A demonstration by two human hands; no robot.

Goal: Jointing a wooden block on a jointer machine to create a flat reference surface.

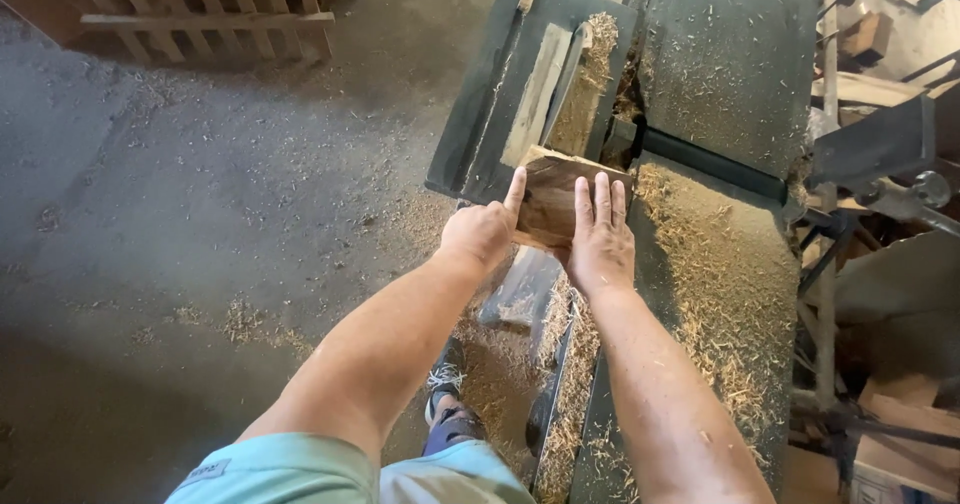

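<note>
A: Head view, looking down. Wood block (560, 199), brown, short and flat, lies on the dark green machine tabletop (730, 54), at the gap where the two halves of the bed meet.

B: Hands?

A: Right hand (600, 239) lies flat on top of the block, fingers straight and close together, palm down. Nothing gripped; it presses. Left hand (485, 229) sits at the block's near left edge, mostly curled, one finger stretched up along the side. Pushing or steadying rather than closing round it.

B: Why flat on top?

A: My reading: flat pressure keeps the block seated against the bed, and no finger goes under or in front of the leading edge. The left hand at the side looks like a guide, keeping the piece square.

B: What's just beyond the block?

A: A dark slot (625, 134) in the bed, ringed with chips. Cannot tell what sits inside it. A pale plank (535, 94) lies on the far bed, lengthwise, just past the block.

B: Debris?

A: Shavings (720, 284) thick on the near tabletop to the right of the right forearm, and more scattered on the concrete floor (200, 214). A wooden pallet (200, 9) stands well apart, top left.

B: Stance?

A: One shoe (450, 419) visible below, close against the machine frame. Arms extended, body behind the block.
</note>
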